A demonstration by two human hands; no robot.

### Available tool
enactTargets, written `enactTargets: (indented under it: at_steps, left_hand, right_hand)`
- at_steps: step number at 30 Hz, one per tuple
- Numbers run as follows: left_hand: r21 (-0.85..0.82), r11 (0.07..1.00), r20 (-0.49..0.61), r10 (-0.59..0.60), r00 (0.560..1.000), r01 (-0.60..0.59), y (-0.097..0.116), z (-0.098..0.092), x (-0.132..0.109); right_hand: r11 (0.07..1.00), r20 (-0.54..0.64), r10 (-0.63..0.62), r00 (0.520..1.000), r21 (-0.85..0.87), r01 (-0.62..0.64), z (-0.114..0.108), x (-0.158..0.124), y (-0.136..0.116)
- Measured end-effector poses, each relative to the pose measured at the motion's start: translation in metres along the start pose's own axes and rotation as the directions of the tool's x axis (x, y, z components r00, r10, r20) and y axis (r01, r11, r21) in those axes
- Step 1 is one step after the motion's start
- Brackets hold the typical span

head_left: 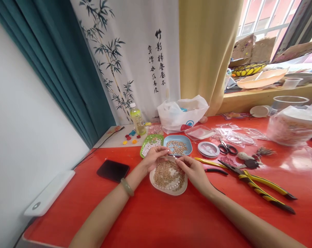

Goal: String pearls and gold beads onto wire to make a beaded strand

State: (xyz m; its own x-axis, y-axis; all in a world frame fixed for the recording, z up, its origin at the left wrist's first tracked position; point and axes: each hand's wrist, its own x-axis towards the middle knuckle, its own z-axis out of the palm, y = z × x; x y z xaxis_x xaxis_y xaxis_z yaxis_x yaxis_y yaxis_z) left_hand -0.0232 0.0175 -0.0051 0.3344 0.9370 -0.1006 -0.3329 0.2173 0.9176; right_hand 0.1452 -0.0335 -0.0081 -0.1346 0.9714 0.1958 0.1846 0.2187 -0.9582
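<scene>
My left hand [154, 156] and my right hand [193, 170] meet above a white dish [154, 181] full of small gold beads. Both hands are pinched shut, fingertips almost touching, on something tiny between them that I cannot make out. A short row of white pearl beads lies at the dish's front edge. Just behind my hands stand a blue tray [188, 142] of gold beads and a green tray [145, 142] of white beads. A pale green bangle [127, 187] is on my left wrist.
On the red table lie a black phone [113, 170], yellow-handled pliers [259, 187], scissors [227, 147], a spool of clear cord [208, 149], a drink bottle [137, 120] and a white plastic bag [182, 113]. Packets and containers crowd the right side and the windowsill.
</scene>
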Motion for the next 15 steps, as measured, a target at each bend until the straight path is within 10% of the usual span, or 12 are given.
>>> enactTargets:
  at_steps: [15]
  left_hand:
    - [0.004, 1.000, -0.042, -0.020, 0.999, 0.021, 0.0008, 0.0035, -0.0002]
  right_hand:
    - [1.000, 0.001, 0.010, 1.000, 0.000, -0.010, 0.0007, 0.0001, 0.0015]
